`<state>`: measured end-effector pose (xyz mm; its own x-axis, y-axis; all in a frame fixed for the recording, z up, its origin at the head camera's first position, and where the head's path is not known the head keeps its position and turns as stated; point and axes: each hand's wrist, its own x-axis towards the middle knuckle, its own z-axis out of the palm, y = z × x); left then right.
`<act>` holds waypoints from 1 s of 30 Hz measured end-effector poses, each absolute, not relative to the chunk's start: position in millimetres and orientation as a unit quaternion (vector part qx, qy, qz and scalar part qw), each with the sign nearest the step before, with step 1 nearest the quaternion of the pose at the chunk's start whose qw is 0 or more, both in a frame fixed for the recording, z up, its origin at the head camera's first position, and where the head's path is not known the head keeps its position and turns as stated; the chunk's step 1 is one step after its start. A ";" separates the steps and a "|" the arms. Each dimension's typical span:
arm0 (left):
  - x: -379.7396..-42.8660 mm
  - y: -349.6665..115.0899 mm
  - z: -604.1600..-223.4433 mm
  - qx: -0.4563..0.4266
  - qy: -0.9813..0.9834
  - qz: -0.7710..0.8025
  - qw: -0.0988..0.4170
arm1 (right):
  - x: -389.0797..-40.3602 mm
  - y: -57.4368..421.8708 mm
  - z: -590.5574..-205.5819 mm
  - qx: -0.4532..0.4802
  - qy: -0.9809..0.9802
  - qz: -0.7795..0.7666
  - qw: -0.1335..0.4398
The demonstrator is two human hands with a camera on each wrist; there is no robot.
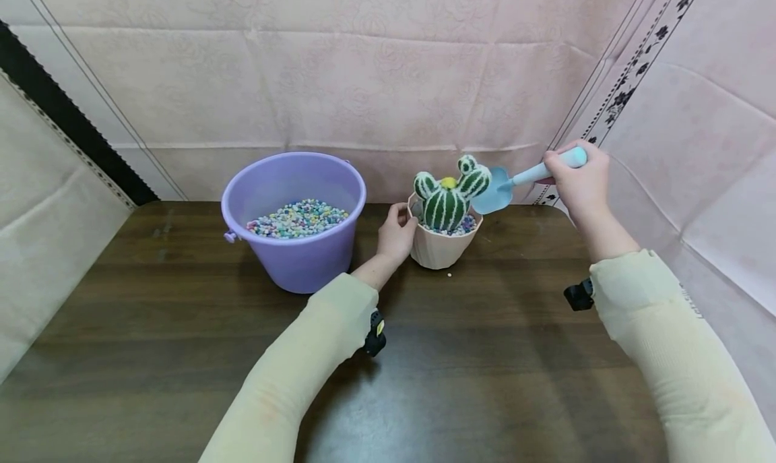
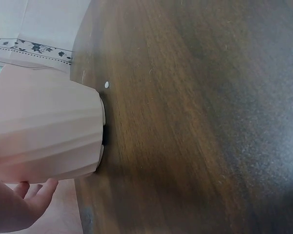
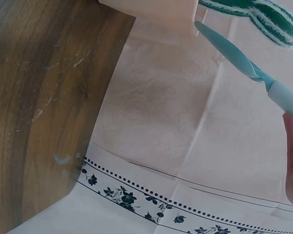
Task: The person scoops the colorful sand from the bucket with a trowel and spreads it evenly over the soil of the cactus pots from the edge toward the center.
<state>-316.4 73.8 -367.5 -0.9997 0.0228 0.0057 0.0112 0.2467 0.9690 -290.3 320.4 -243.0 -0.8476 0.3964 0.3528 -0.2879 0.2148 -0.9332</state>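
A pale pink flowerpot (image 1: 439,251) holds a knitted green-and-white cactus (image 1: 445,208) with a yellow top, set among small coloured beads. My left hand (image 1: 397,235) grips the pot's left side near the rim; its fingertips show against the ribbed wall in the left wrist view. On the right, my right hand (image 1: 580,180) grips the handle of a light blue hand trowel (image 1: 496,192). The trowel's blade tilts down over the pot's right rim, beside the cactus arm. In the right wrist view the blade tip (image 3: 205,30) lies right at the rim.
A purple bucket (image 1: 294,158), partly filled with small multicoloured beads (image 1: 303,218), stands left of the pot on the dark wooden table (image 1: 461,368). One white bead (image 1: 449,275) lies before the pot. Patterned cloth (image 1: 376,92) hangs behind the table.
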 end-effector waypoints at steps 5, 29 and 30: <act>-314.8 73.8 -365.7 0.015 0.787 0.617 0.003 | -286.9 319.5 -240.2 -0.042 -0.732 0.621 0.277; -277.4 -7.2 -256.5 0.155 0.829 0.528 -0.097 | -284.5 304.0 -172.4 -0.145 -0.468 0.815 0.308; -276.9 -16.8 -251.5 0.155 0.829 0.528 -0.100 | -285.8 297.1 -170.4 -0.143 -0.468 0.818 0.304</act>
